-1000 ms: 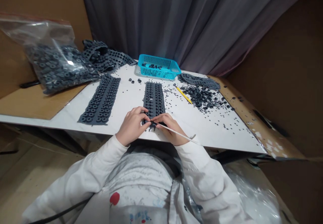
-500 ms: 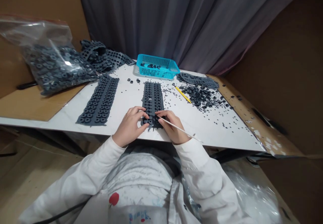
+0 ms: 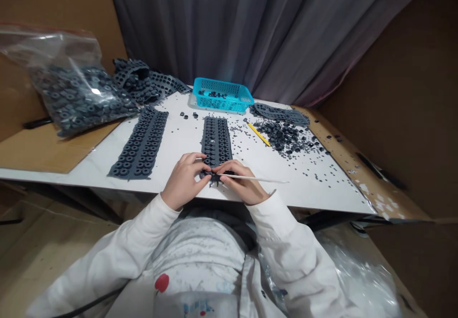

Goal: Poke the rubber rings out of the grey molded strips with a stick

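Observation:
A dark grey rubber-like sheet (image 3: 216, 139) with rows of ring-shaped pieces lies lengthwise before me on the white table. My left hand (image 3: 186, 177) is at its near left corner, thumb and forefinger pinched on the edge. Between the thumb and fingers of my right hand (image 3: 246, 182) is a thin white stick (image 3: 266, 180), pointing left. Its tip is at the near end of the sheet, close to my left fingertips. My fingers partly cover that end of the sheet. A second such sheet (image 3: 139, 143) lies to the left.
A clear bag (image 3: 86, 93) of small ring pieces stands back left, beside heaped sheets (image 3: 143, 81). Behind sits a blue basket (image 3: 225, 100). At right are a yellow-handled tool (image 3: 259, 134), a pile of black bits (image 3: 282, 136) and another sheet (image 3: 281, 113). Scattered crumbs dot the table (image 3: 304, 189).
My right hand has shifted slightly left and toward me, bringing the stick's tip nearer my left fingers. The stick now lies flatter across the view. My left hand has barely moved.

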Motion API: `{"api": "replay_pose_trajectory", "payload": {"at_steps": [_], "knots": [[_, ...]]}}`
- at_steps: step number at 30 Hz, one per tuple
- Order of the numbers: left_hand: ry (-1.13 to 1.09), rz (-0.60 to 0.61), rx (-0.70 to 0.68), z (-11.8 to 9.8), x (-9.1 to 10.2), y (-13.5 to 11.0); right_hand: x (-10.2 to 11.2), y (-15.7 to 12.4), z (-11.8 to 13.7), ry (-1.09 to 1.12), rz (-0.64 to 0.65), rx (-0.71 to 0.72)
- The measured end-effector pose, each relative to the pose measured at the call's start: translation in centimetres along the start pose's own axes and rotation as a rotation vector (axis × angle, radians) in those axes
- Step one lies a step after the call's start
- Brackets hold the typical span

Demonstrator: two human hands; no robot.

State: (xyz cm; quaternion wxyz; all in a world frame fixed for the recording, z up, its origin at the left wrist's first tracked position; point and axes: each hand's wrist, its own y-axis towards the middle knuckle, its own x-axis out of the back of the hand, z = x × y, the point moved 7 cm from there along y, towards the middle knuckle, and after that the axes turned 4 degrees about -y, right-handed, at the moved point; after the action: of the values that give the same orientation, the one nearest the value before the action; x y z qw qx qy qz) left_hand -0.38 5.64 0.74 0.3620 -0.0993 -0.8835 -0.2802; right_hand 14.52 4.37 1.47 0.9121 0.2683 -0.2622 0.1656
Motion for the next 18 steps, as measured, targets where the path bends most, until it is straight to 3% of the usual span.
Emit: {"api": "replay_pose_trajectory", "payload": {"at_steps": [18], "knots": [[0.017,0.026,0.051,-0.21,-0.38,0.34,-0.09,-0.29,-0.43,-0.036,-0.004,-0.024]]}}
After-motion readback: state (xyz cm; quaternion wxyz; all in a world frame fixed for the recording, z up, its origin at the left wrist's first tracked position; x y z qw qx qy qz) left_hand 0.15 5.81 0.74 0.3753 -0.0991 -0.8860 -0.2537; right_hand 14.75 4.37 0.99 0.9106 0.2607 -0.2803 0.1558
